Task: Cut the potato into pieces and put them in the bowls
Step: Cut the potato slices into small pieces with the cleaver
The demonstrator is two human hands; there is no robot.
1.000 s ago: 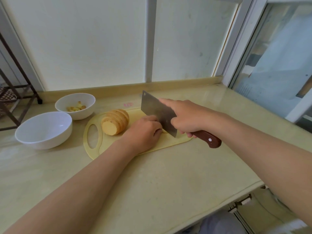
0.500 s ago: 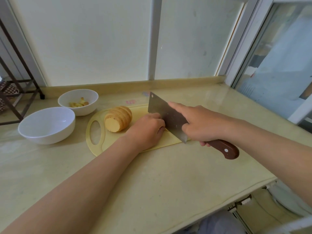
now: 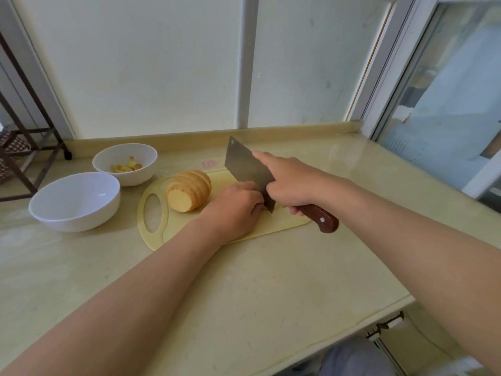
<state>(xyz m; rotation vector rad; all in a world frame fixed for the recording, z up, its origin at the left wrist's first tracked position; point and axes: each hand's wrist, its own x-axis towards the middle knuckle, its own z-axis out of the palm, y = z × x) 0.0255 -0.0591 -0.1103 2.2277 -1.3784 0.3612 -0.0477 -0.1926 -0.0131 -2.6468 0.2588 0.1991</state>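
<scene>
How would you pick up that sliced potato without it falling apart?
Probably from above, squeezing the sliced potato end to end: thumb on its flat cut face, fingers on the rounded far end. It lies on its side, so lengthwise pressure keeps the slices together.

Matt steel cleaver [image 3: 248, 169], glossy wooden handle [image 3: 321, 218], glossy white bowls [image 3: 74, 200].

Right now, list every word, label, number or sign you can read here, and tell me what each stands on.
Pink mark on the beige stone counter, behind the pale yellow plastic cutting board: too blurred to read.
Wooden-handled steel cleaver, larger white ceramic bowl, smaller white ceramic bowl: no text visible.
Nothing here is legible.
</scene>
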